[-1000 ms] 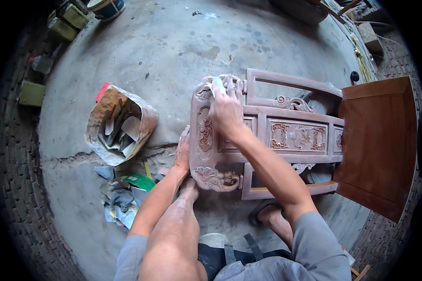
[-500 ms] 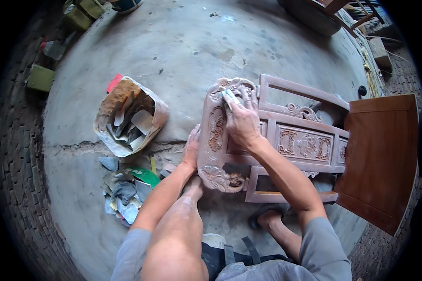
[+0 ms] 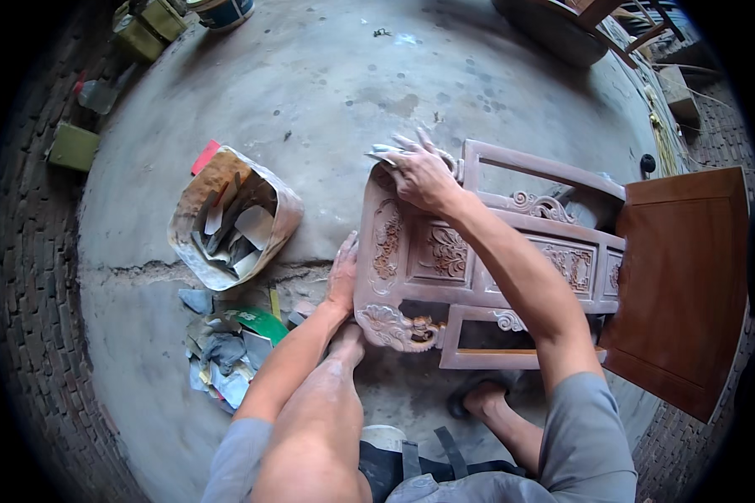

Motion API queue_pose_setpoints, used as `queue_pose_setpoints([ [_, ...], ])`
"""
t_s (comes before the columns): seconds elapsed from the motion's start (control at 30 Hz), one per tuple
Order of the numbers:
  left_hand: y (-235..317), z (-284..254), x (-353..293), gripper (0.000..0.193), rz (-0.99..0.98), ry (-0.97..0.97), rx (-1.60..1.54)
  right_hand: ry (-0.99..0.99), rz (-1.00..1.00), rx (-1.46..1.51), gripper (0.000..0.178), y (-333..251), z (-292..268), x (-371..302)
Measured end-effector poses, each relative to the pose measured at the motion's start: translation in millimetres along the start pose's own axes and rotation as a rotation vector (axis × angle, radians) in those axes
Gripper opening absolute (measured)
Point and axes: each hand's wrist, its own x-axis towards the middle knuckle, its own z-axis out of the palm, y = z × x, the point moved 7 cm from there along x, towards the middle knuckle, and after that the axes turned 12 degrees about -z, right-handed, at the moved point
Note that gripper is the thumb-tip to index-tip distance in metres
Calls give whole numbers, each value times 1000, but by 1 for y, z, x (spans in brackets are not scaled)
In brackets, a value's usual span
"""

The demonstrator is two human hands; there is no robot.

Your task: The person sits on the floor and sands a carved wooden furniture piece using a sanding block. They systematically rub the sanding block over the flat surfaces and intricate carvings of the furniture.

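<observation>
A carved wooden chair back (image 3: 380,220), coated in pale dust, lies on its side before me, joined to a smooth brown panel (image 3: 678,285) at the right. My right hand (image 3: 425,178) is at its far left corner, bent over the scrolled edge. Between thumb and fingers it pinches a pale folded piece of sandpaper (image 3: 383,151); the hand covers part of the corner carving. Along the left edge of the chair back my left hand (image 3: 343,270) lies with fingers stretched out, touching the wood and gripping nothing.
Left of the chair back stands a cut-open plastic container (image 3: 289,205) holding scraps and flat pieces. A heap of worn sheets and rags (image 3: 224,356) lies nearer me. A cracked concrete floor (image 3: 327,75) spreads around. Green tins (image 3: 74,147) stand at the far left.
My right hand has slid left and away from me to the outer corner, uncovering a carved flower panel. My left hand has stayed at the edge. The chair back has shifted slightly.
</observation>
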Motion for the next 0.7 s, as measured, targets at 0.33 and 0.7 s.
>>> queue_pose_setpoints([
  [0.33, 12, -10, 4, 66, -13, -15, -100, -38, -102, -98, 50, -30, 7, -4],
  [0.7, 4, -3, -1, 68, 38, -58, 104, 243, -165, 5, 50, -28, -21, -57],
])
